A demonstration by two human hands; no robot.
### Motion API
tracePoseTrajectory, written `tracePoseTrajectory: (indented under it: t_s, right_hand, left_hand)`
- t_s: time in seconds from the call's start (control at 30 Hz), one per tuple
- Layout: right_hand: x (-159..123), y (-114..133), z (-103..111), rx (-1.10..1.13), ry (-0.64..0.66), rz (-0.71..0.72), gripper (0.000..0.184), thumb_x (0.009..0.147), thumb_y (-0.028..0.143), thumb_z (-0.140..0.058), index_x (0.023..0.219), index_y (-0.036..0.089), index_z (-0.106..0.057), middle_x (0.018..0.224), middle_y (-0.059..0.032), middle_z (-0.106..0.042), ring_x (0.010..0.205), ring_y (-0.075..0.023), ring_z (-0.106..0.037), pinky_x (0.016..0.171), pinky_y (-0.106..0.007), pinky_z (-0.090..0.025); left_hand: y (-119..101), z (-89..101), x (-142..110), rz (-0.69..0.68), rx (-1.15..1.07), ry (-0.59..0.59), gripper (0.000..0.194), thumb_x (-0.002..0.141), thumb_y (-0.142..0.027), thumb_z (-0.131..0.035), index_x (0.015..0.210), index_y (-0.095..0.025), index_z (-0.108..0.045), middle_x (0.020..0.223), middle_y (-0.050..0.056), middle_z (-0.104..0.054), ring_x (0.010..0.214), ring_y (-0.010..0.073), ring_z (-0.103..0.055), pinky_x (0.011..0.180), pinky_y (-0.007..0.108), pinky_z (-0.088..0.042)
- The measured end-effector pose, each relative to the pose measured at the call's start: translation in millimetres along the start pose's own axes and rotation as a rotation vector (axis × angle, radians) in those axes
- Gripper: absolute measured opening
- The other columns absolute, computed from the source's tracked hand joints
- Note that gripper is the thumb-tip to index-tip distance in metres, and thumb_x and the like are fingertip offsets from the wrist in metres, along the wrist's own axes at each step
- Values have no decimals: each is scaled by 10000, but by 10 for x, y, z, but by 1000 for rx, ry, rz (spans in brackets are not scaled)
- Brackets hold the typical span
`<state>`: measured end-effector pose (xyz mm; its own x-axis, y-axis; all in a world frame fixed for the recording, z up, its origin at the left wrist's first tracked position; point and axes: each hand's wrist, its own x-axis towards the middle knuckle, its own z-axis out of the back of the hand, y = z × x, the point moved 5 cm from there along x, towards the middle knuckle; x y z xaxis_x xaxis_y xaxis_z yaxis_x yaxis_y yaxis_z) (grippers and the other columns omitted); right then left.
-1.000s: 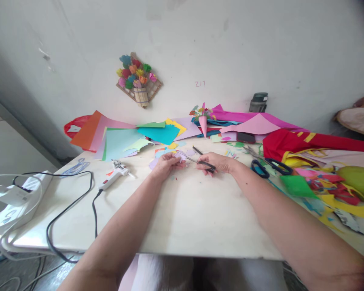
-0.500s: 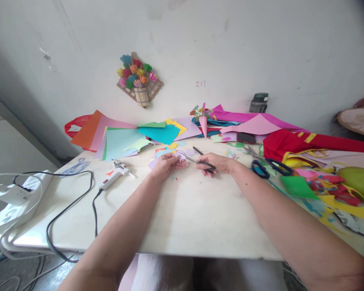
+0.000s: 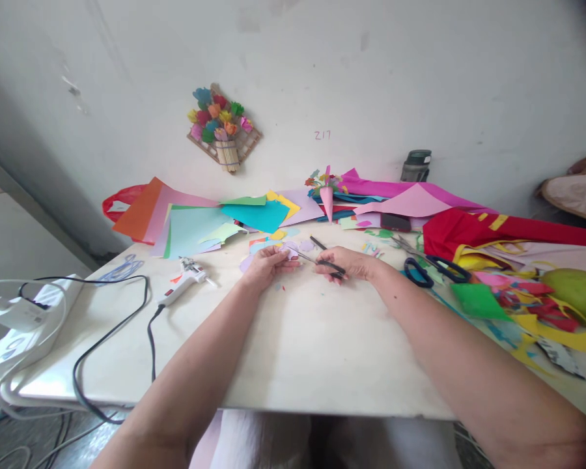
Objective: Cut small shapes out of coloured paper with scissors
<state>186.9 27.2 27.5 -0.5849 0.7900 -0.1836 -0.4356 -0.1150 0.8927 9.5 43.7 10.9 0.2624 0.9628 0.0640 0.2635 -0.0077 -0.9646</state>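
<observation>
Both hands work back of the desk's (image 3: 332, 352) centre, nearer its back edge than its front. Left hand (image 3: 268, 267): thumb and fingers pinch a small lilac paper piece (image 3: 291, 255), held slightly above the desktop as far as we can judge. Right hand (image 3: 344, 264): fingers wrapped around the black-handled scissors (image 3: 332, 266), blades pointing left, tips at the paper. At this size we cannot tell whether the blades are parted or closed.

Hazards, in our judgement:

1. Left fingertips lie right beside the blade tips; a slip of the scissors, or a shift in the pinch, could nick a finger.
2. The piece is small, so a weak grip could let it twist between the blades and leave a ragged edge.
3. Lilac scraps (image 3: 246, 263) lie just beside the left hand; a dropped piece could get mixed up with them.
4. The hot-glue gun (image 3: 183, 286), toward the desk's left edge, points its nozzle at the left forearm. Whether it is hot, we cannot tell; an outward elbow swing could meet it, or drag its black cord (image 3: 150, 326) running toward the front edge.

The navy-handled scissors (image 3: 422, 266), near the right edge, lie well apart from the blades in use.
</observation>
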Motion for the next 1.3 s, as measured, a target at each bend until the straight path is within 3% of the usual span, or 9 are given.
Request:
tracePoseTrajectory:
  t_s: [0.3,1.3]
  right_hand:
    - [19,-20,8,-14,-14,13,406,691,539,-633,692,161,-482,509,24,-542,356,-51,-457,310,-172,-226]
    - [7,19,-14,-14,-28,21,354,673,455,-669,686,155,-481,476,46,-504,353,-45,-418,342,-175,-233]
  left_hand:
    - [9,11,12,6,-9,-6,239,639,-287,-743,683,-125,-573,777,86,-704,723,211,-681,640,290,-534]
    - [13,31,34,14,-17,-43,217,635,-258,-743,694,-101,-606,768,106,-698,736,217,-680,627,274,-540]
